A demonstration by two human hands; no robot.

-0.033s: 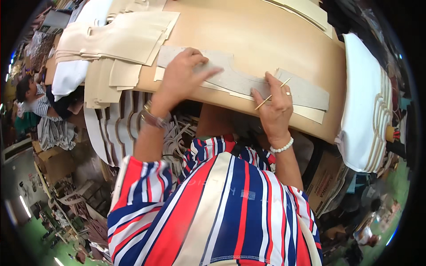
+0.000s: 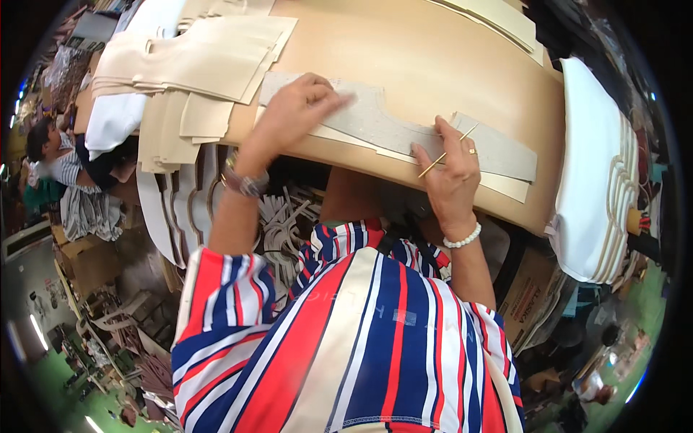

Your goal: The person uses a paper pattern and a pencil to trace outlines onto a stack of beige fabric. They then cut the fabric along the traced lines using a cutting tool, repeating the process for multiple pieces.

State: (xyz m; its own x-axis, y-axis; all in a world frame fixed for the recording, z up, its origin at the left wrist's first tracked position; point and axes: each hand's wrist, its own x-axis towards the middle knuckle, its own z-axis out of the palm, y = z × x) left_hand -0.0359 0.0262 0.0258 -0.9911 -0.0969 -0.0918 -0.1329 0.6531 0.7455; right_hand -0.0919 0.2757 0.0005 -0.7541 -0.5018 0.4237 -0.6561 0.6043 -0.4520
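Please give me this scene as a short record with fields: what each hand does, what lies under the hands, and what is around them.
left hand: pressed flat on the grey cardboard template
right hand: holds a thin yellow marking stick, tip at the template's edge
under the template: a pale cream sheet, on the tan worktable
left of the hands: stack of cream cut pieces
right side: pile of white pieces
wrists: watch left, bead bracelet right

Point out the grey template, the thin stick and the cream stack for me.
Grey template (image 2: 404,130), head view, bare middle of its flat face.
Thin stick (image 2: 446,153), head view, mid-shaft beside the right hand.
Cream stack (image 2: 195,54), head view, top sheet.
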